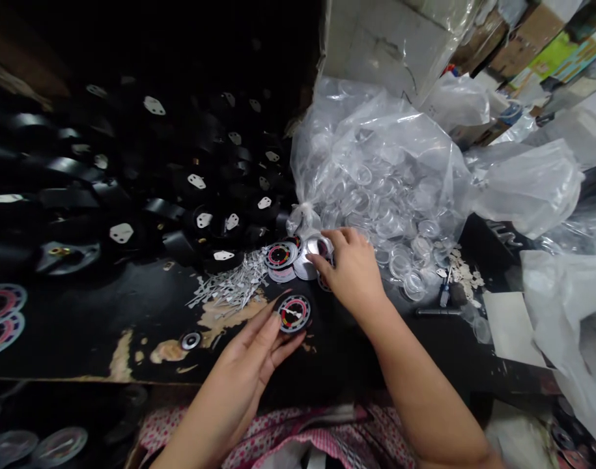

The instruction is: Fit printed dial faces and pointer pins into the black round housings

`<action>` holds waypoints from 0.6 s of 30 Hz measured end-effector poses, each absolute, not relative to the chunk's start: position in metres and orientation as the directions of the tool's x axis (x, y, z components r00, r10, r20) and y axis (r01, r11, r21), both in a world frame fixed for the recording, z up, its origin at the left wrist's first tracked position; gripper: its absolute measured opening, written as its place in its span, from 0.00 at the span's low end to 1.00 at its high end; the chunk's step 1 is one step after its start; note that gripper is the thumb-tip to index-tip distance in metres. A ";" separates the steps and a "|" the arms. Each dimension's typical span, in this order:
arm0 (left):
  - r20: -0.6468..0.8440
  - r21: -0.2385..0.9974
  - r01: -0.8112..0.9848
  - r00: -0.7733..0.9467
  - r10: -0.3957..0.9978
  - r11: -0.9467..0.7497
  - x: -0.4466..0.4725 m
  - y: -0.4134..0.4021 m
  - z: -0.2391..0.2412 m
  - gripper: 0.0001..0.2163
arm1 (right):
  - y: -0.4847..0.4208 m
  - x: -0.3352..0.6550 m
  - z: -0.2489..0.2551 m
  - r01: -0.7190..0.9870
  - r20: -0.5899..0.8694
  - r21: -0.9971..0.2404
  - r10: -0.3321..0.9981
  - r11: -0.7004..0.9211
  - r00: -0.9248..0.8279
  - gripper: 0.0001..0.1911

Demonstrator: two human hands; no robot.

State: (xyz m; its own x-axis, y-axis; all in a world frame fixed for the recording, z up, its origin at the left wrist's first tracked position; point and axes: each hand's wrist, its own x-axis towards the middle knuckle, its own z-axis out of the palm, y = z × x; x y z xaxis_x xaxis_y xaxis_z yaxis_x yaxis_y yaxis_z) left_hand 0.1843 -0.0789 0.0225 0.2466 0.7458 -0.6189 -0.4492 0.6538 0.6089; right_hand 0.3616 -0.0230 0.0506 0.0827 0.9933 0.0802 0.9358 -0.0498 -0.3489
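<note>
Brown cardboard boxes (542, 29) crowd the background beyond a scuffed black work surface (366, 355), where a person's two bare hands are busy. The left hand (255, 348), thumb and fingers closed around its rim, holds a round black gauge with a red-and-black printed dial and white pointer (294, 314), face tipped up. Ahead and to the right of those fingertips, the right hand (355, 268) curves down, thumb and forefinger parted at a pale round disc (305, 267); whether they grip it cannot be told. Just left of that thumb lie round printed dials (279, 256), and farther left, a heap of thin grey-white pointers (234, 283). Beyond the right fingers bulges a clear plastic bag (376, 137) of transparent round caps (400, 260). Left of the left fingers sits a small silver ring-shaped part with a dark centre (191, 341).
</note>
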 end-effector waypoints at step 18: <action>-0.607 0.540 -0.630 0.168 0.776 0.558 0.184 -0.076 0.020 0.14 | -0.046 0.369 0.047 0.862 0.134 -0.486 0.987 0.142 -0.087 0.02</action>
